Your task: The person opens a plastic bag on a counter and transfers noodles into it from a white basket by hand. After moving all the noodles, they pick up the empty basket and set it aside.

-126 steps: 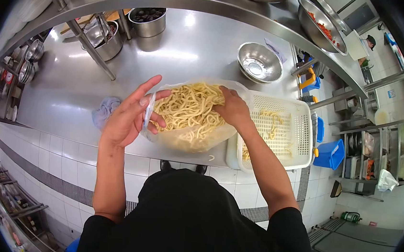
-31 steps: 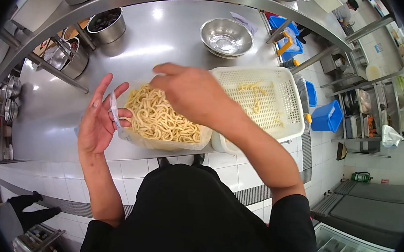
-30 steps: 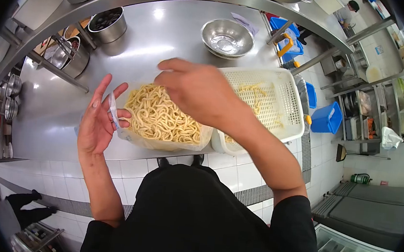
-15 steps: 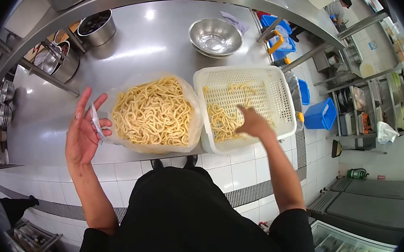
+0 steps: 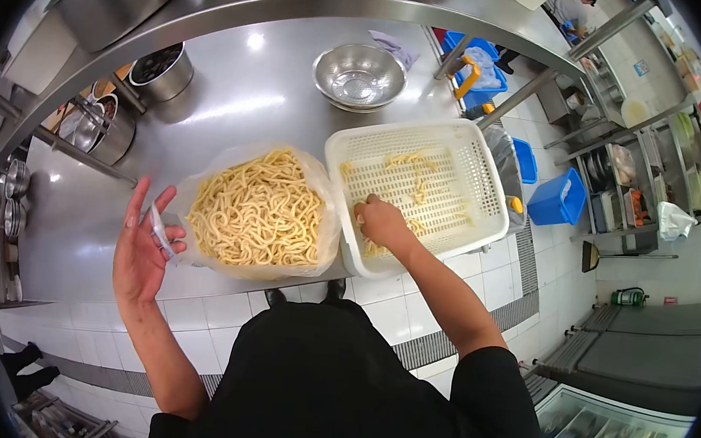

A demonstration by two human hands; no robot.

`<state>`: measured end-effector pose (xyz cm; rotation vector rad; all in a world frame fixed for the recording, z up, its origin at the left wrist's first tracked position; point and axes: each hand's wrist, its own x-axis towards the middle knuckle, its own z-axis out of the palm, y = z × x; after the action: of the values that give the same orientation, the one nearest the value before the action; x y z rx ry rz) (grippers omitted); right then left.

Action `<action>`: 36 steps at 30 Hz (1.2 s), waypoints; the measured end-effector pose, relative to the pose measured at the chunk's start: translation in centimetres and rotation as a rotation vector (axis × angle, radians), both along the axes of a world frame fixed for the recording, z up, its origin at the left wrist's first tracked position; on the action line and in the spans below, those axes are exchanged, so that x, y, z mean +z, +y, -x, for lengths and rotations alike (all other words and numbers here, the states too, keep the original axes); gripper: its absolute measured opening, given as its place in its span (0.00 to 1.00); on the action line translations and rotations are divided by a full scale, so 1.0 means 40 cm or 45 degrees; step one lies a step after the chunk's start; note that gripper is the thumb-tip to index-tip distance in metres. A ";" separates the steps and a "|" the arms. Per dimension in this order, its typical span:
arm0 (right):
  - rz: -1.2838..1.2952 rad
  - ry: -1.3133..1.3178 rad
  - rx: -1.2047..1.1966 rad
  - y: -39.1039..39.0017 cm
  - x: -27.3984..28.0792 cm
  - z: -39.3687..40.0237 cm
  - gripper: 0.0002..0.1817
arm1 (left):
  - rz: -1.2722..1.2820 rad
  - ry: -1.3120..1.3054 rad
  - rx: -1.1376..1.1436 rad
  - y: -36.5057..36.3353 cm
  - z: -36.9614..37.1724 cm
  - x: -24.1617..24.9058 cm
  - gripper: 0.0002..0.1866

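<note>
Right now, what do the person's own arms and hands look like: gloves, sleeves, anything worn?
Both are bare: no gloves on the left hand or right hand, and no watch or rings visible. Short black sleeves of a black top end above the elbows.

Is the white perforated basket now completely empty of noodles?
No. A few noodles lie in the white basket, and the right hand rests on more.

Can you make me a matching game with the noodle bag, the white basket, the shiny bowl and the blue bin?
1. noodle bag
2. white basket
3. metal bowl
4. blue bin

a. on the floor
b. right hand inside it
c. empty, far side of counter
d. left hand holds its edge

Pairs: 1-d, 2-b, 3-c, 4-a
</note>
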<state>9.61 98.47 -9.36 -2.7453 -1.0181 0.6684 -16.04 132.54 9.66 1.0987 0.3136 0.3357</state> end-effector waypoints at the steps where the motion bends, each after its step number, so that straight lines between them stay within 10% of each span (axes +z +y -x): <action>1: -0.109 -0.018 -0.017 -0.023 -0.020 -0.013 0.23 | 0.004 -0.008 -0.012 0.001 0.005 -0.002 0.40; 6: -0.886 0.652 -0.591 -0.209 0.097 -0.150 0.15 | -0.155 0.229 0.106 -0.004 0.002 -0.018 0.38; 11: -1.437 0.063 -0.922 -0.443 0.359 -0.318 0.11 | -0.563 0.623 0.534 0.002 0.007 -0.068 0.33; 15: -1.339 -0.294 -1.061 -0.643 0.403 -0.505 0.17 | -1.033 0.467 0.941 -0.014 -0.004 -0.101 0.31; 18: -0.504 -0.622 -0.796 -0.776 0.308 -0.636 0.28 | -1.055 0.359 0.921 -0.160 -0.083 -0.028 0.29; 21: -0.801 -0.637 -1.282 -0.798 0.332 -0.647 0.23 | -0.954 0.268 0.644 -0.269 -0.128 -0.030 0.27; 25: -0.578 -0.701 -0.911 -0.853 0.243 -0.625 0.17 | -0.885 0.286 0.220 -0.404 -0.207 -0.085 0.24; 31: -0.974 -0.521 -1.370 -0.905 0.134 -0.447 0.15 | -1.792 0.104 -0.756 -0.602 -0.252 -0.184 0.26; 36: -0.785 -0.486 -1.364 -1.010 -0.084 -0.043 0.18 | -2.279 0.094 -0.840 -0.644 -0.273 -0.289 0.15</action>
<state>11.32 58.05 -12.71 -2.3529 0.2801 -0.2991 -5.10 106.80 -1.91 2.8574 -0.4535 -0.1323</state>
